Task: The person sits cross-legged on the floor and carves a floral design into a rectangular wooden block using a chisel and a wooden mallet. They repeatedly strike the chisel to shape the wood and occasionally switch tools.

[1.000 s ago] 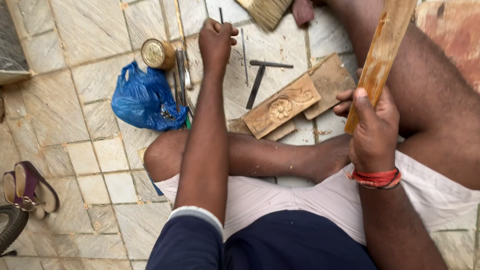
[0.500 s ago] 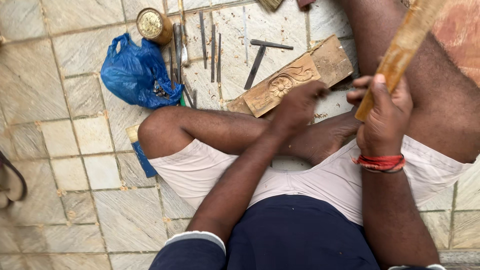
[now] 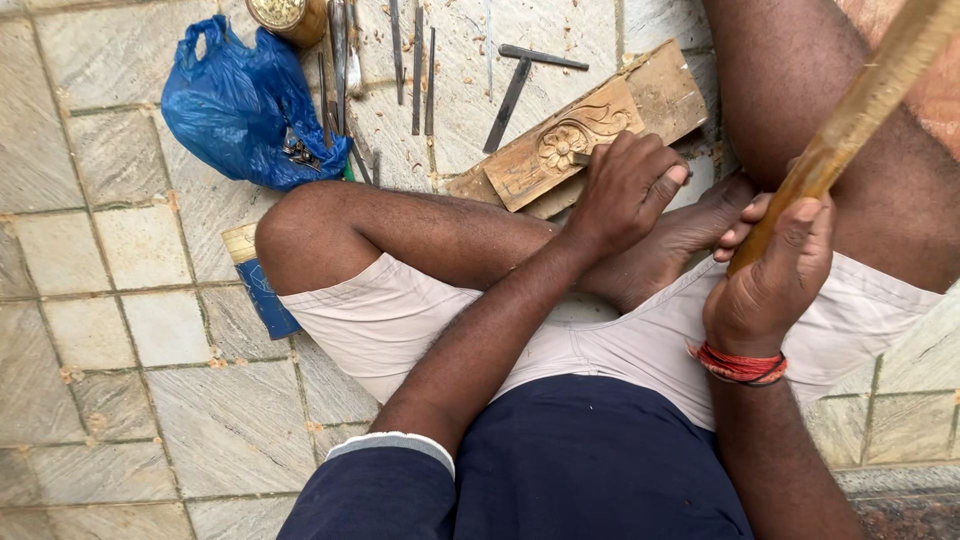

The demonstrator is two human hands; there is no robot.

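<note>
Our left hand [image 3: 625,190] pinches small metal chisel [image 3: 581,159] on carved tan wooden block [image 3: 565,140] — right hand [image 3: 775,275] fingers clenched round long wooden stick [image 3: 850,125]; carving step, next needs steady strike.

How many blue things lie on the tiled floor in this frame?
2. A crumpled blue plastic bag at upper left beside the row of metal tools, and a flat blue item partly tucked under the person's bent knee; more may be hidden under the legs.

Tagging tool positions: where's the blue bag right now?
Head view, upper left: the blue bag lies on the tiled floor, just above the person's bent knee, with the row of chisels to its right.
</note>
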